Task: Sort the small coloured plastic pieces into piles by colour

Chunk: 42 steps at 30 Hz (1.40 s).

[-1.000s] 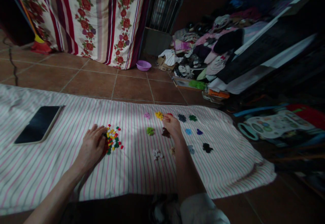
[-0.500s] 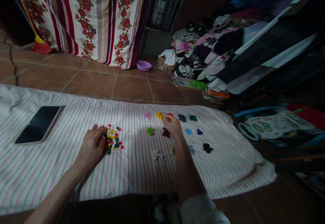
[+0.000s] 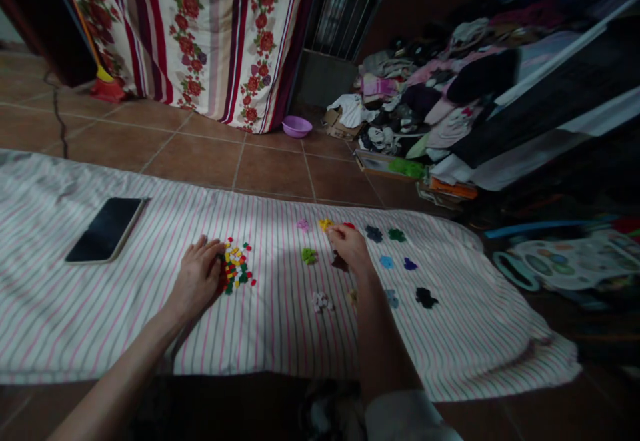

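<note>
On a striped cloth (image 3: 280, 334), a mixed pile of small red, yellow, green and white pieces (image 3: 237, 269) lies beside my left hand (image 3: 198, 273). That hand rests palm down at the pile's left edge, fingers somewhat spread. My right hand (image 3: 350, 246) is over the sorted piles, its fingertips pinched close to the yellow pile (image 3: 325, 224) and the red pile (image 3: 349, 226); whatever it holds is too small to make out. Under its wrist a brown pile (image 3: 340, 263) is partly hidden. A lime green pile (image 3: 309, 255) and a white pile (image 3: 321, 302) sit to its left.
A phone (image 3: 106, 230) lies on the cloth at the left. Right of my right arm are dark grey (image 3: 373, 233), green (image 3: 397, 235), light blue (image 3: 387, 262) and black piles (image 3: 426, 298). A purple basin (image 3: 297, 126) and heaped clothes are on the floor beyond.
The whole view has shifted, so the cloth and piles appear farther right. Both hands keep nearly the same places over the cloth, the right one still pinched near the yellow and red piles.
</note>
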### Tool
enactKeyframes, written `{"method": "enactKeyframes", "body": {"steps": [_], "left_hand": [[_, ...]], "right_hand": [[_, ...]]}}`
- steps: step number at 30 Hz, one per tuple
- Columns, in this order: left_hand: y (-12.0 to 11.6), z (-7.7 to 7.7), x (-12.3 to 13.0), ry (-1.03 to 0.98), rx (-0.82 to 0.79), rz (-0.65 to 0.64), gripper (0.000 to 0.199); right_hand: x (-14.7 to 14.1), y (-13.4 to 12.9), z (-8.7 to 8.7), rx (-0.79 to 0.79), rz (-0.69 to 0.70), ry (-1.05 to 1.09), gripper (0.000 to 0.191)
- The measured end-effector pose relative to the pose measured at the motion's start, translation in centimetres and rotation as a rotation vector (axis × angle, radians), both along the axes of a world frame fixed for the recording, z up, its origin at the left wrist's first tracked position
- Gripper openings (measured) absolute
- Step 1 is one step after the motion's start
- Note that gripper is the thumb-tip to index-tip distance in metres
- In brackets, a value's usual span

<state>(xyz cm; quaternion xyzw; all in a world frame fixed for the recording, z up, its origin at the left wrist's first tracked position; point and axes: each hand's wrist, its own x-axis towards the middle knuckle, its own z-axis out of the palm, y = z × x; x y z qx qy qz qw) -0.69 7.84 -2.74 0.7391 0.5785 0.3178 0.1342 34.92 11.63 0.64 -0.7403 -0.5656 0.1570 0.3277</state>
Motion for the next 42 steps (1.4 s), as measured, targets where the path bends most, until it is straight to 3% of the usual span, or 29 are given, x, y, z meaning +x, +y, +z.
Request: {"method": "enactKeyframes", "body": {"steps": [7, 18, 25, 42], "left_hand": [[0.1, 0.3, -0.3, 0.041, 0.000, 0.021, 0.038], [0.0, -0.1, -0.9, 0.109, 0.059, 0.042, 0.038], [-0.2, 0.0, -0.9, 0.159, 0.079, 0.015, 0.040], [0.0, 0.5, -0.9, 0.202, 0.174, -0.041, 0.036]], "right_hand": [[-5.7, 0.3, 1.5, 0.020, 0.238, 0.001, 0.025], [-16.2, -0.3, -0.5, 0.205, 0.625, -0.146, 0.026], [-19.1, -1.0, -0.3, 0.214, 0.638, -0.262, 0.024], [-21.3, -0.6, -0.7, 0.121, 0.507, -0.300, 0.007]]}}
